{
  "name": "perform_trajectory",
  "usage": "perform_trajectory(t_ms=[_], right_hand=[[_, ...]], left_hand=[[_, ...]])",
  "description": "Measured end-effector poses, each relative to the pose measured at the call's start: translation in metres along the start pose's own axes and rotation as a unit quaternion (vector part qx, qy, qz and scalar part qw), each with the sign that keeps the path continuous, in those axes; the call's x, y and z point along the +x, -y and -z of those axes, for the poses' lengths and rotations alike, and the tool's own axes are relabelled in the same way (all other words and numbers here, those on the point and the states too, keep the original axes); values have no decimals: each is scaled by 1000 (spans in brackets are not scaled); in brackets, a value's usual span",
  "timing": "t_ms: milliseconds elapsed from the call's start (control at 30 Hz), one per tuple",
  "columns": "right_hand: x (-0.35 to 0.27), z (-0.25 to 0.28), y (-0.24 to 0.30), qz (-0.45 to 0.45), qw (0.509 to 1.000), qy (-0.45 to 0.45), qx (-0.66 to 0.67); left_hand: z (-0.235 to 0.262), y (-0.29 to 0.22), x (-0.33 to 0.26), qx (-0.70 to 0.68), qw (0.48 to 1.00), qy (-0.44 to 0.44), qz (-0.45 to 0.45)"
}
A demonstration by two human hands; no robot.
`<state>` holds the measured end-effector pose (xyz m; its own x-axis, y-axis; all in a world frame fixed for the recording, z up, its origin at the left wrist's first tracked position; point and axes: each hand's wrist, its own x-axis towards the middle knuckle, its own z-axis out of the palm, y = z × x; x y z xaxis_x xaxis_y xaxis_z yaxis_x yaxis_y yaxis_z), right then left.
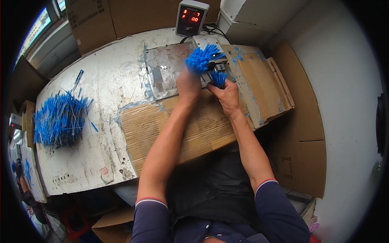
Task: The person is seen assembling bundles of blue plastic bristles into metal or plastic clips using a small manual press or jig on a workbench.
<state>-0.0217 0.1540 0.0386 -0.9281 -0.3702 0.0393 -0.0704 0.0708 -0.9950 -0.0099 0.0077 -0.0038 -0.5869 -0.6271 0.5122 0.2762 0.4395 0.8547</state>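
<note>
My left hand (189, 86), slightly blurred, is closed around a thick bundle of thin blue strips (202, 58) whose ends fan out above the fist. Close beside it, my right hand (227, 97) grips a smaller bunch of blue strips (219, 78) between thumb and fingers. Both hands are at the small metal machine (222, 68), which the bundles partly cover. Left of the machine lies a worn metal plate (166, 69). On the table's left side, a large heap of blue strips (60, 119) shows thin wire-like pieces sticking out.
A grey box with a lit red display (191, 18) stands behind the machine, cables beside it. Flattened cardboard (146, 129) covers the front of the white table (105, 154). A taped carton (263, 85) is at the right. A pen-like tool (78, 79) lies near the heap.
</note>
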Motion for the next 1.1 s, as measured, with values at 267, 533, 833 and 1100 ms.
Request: perform_trajectory(t_ms=[267,533,833,1100], right_hand=[[19,11,-20,25,993,-110,22],[37,13,-33,12,986,-163,7],[42,12,-39,15,984,-175,15],[40,9,-38,23,983,-183,3]], left_hand=[[1,12,2,10,998,-58,19],[1,7,2,16,998,-50,27],[5,-2,4,75,994,-75,-23],[6,-2,3,107,992,-63,-17]])
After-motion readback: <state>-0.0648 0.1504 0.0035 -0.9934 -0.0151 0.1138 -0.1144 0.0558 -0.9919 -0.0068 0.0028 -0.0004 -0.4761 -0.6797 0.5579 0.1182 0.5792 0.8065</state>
